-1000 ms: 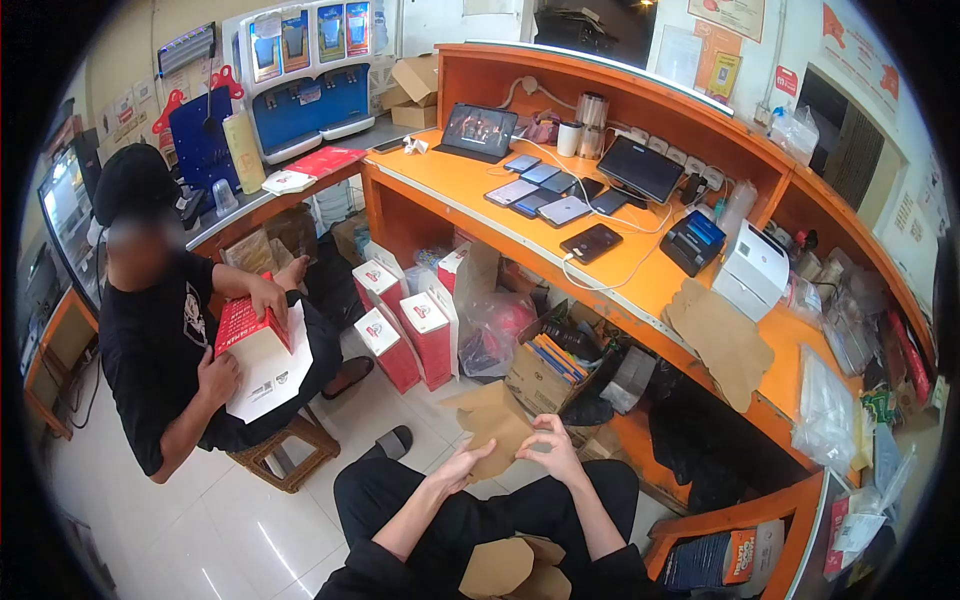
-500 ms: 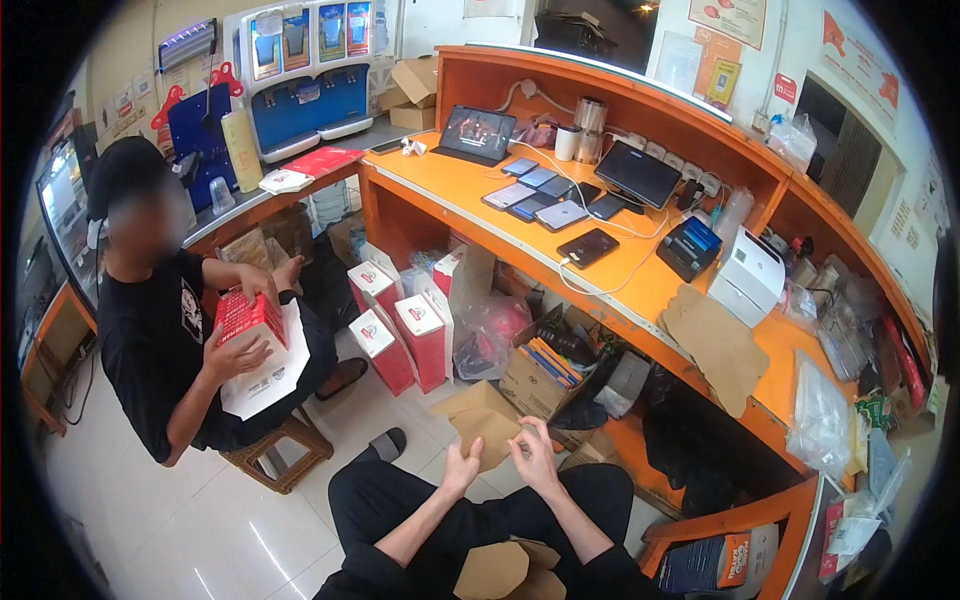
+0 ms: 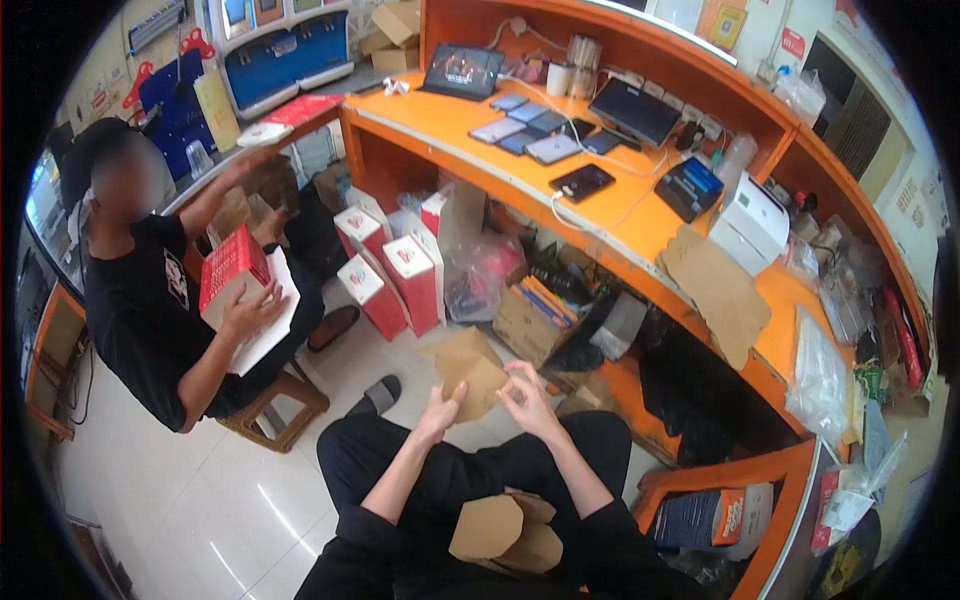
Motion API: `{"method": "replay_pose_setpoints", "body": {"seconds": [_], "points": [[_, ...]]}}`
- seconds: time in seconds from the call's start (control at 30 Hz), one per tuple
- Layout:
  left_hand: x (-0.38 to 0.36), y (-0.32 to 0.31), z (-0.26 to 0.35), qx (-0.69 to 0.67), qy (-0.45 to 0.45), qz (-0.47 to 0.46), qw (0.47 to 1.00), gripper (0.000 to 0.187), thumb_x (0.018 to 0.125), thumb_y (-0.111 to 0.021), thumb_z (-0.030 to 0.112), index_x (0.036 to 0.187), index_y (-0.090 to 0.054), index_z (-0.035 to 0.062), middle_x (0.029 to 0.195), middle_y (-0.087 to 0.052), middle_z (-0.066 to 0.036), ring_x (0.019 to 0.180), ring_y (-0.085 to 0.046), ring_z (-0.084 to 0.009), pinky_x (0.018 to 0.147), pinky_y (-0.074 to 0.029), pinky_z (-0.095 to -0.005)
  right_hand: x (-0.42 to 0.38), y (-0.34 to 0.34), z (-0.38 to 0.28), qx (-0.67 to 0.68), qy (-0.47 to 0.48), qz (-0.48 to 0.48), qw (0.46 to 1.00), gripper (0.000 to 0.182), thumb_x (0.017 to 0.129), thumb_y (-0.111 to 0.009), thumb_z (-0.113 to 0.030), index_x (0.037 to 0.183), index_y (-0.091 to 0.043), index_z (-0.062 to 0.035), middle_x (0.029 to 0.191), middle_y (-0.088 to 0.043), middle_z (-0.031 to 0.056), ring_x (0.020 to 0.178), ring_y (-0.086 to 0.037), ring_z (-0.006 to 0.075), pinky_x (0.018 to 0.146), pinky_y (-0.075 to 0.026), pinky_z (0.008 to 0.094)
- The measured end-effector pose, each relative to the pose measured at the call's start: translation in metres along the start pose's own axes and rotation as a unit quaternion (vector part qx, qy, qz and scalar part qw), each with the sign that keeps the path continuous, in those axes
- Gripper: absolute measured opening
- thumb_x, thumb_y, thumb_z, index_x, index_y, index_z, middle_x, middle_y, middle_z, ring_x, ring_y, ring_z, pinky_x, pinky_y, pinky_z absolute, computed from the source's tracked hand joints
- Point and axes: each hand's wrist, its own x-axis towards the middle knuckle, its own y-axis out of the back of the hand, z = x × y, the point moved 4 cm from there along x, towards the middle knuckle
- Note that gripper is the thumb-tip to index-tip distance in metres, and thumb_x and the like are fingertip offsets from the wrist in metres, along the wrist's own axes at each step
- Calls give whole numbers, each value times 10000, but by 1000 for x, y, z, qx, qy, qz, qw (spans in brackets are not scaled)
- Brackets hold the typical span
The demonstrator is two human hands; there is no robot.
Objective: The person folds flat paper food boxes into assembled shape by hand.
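Observation:
A partly folded brown paper food box (image 3: 468,362) is held up above my knees. My left hand (image 3: 441,410) grips its lower left side, thumb lying across the face. At the right edge my right hand (image 3: 528,402) pinches a flap with its fingertips. Another brown paper food box (image 3: 490,525), folded into shape with its top flaps apart, rests on my lap below both hands.
A co-worker (image 3: 150,270) sits at left, holding a red and white box (image 3: 235,275). Several red and white boxes (image 3: 385,260) stand on the floor. The orange counter (image 3: 420,115) carries phones, a printer (image 3: 748,222) and flat brown box blanks (image 3: 715,290).
My view has tilted down, showing more of the lap box. Both hands still hold the paper box. The co-worker has lifted one hand off the red box and stretched that arm toward the side counter.

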Motion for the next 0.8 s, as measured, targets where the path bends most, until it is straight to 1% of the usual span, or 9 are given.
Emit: {"method": "replay_pose_setpoints", "body": {"seconds": [0.1,0.17,0.23,0.33,0.43,0.53,0.63,0.73,0.8], "points": [[5,-1,-14,23,-11,49,998,360,921,-551,276,1117,-566,-26,982,-631,-93,859,-578,-176,772,-462,-317,0,-6,7,46,-23,-12,999,123,804,-622,-34,741,-524,6,1168,-422,100,825,-599,196,612,-522,275],[18,-1,-31,12,-43,-21,999,359,937,-523,255,1154,-535,-31,1009,-623,-101,888,-578,-177,783,-463,-314,-1,-9,14,47,-11,-1,999,148,800,-627,-51,725,-509,-3,1158,-417,103,870,-597,209,636,-530,279],[0,-4,-1,21,-51,-48,997,338,944,-511,231,1158,-531,-29,1021,-616,-103,891,-575,-174,782,-466,-315,-1,-10,18,49,-8,0,999,152,798,-633,-59,724,-509,-9,1159,-415,105,892,-593,212,650,-533,277],[-9,-6,14,-16,19,-31,999,296,951,-493,201,1126,-555,-28,1006,-616,-93,867,-564,-157,767,-463,-311,0,-7,16,76,-30,-2,997,147,793,-644,-73,735,-519,-18,1143,-416,105,914,-587,216,660,-536,279],[-2,-2,8,-30,6,-28,999,291,950,-495,198,1128,-555,-25,1002,-614,-92,870,-558,-152,766,-460,-312,1,-6,10,53,-31,-7,998,139,785,-651,-62,734,-528,-23,1124,-412,99,914,-586,203,655,-546,273],[6,-2,-3,-34,-12,-63,997,306,950,-495,201,1155,-539,-22,1012,-614,-96,892,-560,-159,770,-459,-310,1,-7,14,77,-47,-8,996,141,778,-657,-49,726,-530,-18,1100,-403,98,928,-578,191,642,-556,265],[5,-3,-3,-20,11,-48,999,310,951,-491,198,1166,-532,-21,1015,-615,-99,904,-561,-162,777,-457,-308,2,-8,22,132,-48,8,990,149,772,-662,-37,714,-526,-14,1082,-393,100,932,-572,183,626,-564,252],[-2,-6,4,-25,12,-43,999,312,951,-491,200,1169,-532,-18,1032,-609,-98,911,-558,-163,783,-455,-305,2,-10,23,117,-36,20,992,143,773,-653,-28,715,-523,-9,1064,-389,105,902,-570,185,661,-559,269],[-1,-6,3,-14,1,-71,997,322,951,-492,207,1183,-524,-14,1051,-604,-99,922,-553,-161,789,-454,-306,1,-8,17,39,1,11,999,119,779,-643,-19,734,-533,-8,1069,-380,107,856,-570,184,682,-540,284]]}}
